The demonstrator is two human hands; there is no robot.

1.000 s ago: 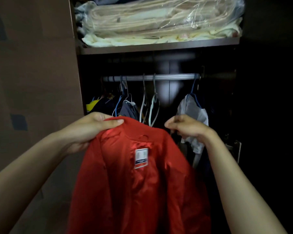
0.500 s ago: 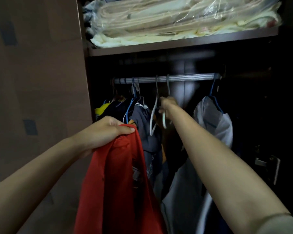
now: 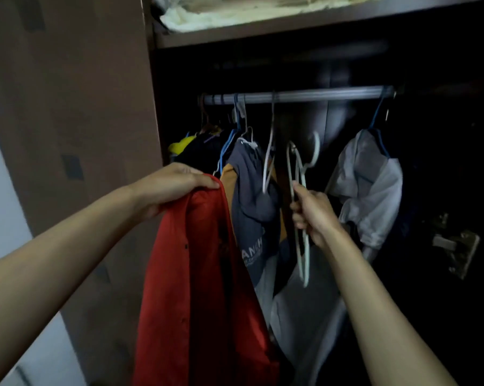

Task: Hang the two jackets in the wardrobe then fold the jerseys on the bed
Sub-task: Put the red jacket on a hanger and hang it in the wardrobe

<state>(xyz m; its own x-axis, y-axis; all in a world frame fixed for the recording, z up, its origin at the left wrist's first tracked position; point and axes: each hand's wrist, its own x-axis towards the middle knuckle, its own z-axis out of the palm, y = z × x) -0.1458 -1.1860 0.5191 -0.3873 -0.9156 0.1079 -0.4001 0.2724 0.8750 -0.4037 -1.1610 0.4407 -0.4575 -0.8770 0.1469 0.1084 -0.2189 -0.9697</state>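
A red jacket (image 3: 202,288) hangs down in front of the open wardrobe, gripped at its top edge by my left hand (image 3: 171,185). My right hand (image 3: 314,215) holds a pale plastic hanger (image 3: 300,196) off the rail, its hook pointing up and its lower end hanging below my fist. The metal rail (image 3: 305,95) runs across the dark wardrobe above both hands. Another empty pale hanger (image 3: 268,162) stays hooked on the rail between the two hands.
A grey and orange garment (image 3: 252,201) and dark clothes with a yellow piece (image 3: 181,143) hang at the rail's left. A white-grey garment (image 3: 369,179) on a blue hanger hangs at the right. The brown door (image 3: 76,112) stands open left. Bedding fills the top shelf (image 3: 263,26).
My right hand let go of the jacket, reached up to the rail, then came down and back holding a pale hanger. The jacket now hangs from my left hand alone.
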